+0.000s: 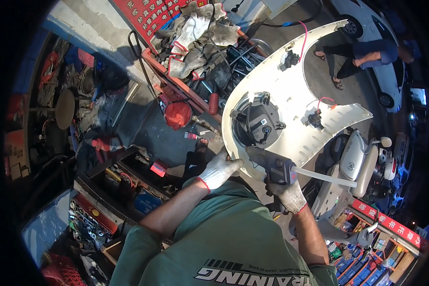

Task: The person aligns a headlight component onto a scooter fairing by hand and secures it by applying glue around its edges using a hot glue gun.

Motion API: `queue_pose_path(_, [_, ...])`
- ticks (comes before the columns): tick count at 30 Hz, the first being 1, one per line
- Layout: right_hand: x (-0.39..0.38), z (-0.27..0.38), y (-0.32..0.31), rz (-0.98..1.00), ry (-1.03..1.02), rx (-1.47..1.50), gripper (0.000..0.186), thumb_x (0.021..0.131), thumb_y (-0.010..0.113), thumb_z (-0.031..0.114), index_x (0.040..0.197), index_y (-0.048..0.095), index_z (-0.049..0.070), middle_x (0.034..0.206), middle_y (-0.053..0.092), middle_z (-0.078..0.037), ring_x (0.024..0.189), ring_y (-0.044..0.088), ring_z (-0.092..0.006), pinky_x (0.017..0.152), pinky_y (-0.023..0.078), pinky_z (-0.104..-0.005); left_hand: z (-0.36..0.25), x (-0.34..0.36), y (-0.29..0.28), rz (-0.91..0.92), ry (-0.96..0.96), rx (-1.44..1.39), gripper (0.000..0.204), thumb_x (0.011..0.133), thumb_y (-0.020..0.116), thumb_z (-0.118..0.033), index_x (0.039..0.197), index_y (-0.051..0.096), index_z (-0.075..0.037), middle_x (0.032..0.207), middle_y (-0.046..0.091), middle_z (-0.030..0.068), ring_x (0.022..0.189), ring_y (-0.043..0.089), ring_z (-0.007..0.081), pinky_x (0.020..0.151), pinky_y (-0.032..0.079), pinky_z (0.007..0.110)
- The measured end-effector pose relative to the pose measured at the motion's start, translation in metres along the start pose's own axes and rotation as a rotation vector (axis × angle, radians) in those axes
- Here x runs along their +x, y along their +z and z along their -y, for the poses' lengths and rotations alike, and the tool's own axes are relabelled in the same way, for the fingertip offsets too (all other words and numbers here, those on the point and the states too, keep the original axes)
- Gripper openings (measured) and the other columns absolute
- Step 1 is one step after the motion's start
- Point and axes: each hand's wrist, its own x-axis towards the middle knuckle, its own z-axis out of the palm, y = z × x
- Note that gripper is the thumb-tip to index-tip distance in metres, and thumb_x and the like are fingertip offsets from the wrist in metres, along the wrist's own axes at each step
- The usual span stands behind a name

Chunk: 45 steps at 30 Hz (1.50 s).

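Ahead of my head camera, the round black plastic lamp housing [264, 121] sits in the curved cream plastic panel [288, 90], the dark pistol-shaped power tool [277, 168] in my white-gloved right hand [291, 195] before it. Beyond, to the left, white cloth gloves [193, 34] lie heaped in the red metal tray [160, 66]; right of the panel stands the white scooter [352, 150].

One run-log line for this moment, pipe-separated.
right hand: gripping dark glue gun, white stick protruding | left hand: gloved, at cream panel edge | round black unit: in panel

Vehicle workshop | red tool tray [151, 60] | glove pile [191, 37] | parked scooter [352, 155] | stocked shelves [402, 249]
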Motion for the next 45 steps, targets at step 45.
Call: queue_pose_path(45, [0.001, -0.003, 0.003, 0.017, 0.086, 0.017, 0.022, 0.084, 0.070, 0.006, 0.105, 0.066, 0.000, 0.085, 0.068, -0.007, 0.071, 0.066, -0.0150, 0.062, 0.055, -0.0287, -0.020, -0.009, -0.001, -0.022, -0.030, 0.214, 0.053, 0.093, 0.071, -0.033, 0.133, 0.055, -0.002, 0.116, 0.067, 0.0129, 0.103, 0.066, 0.0204, 0.092, 0.054, 0.034])
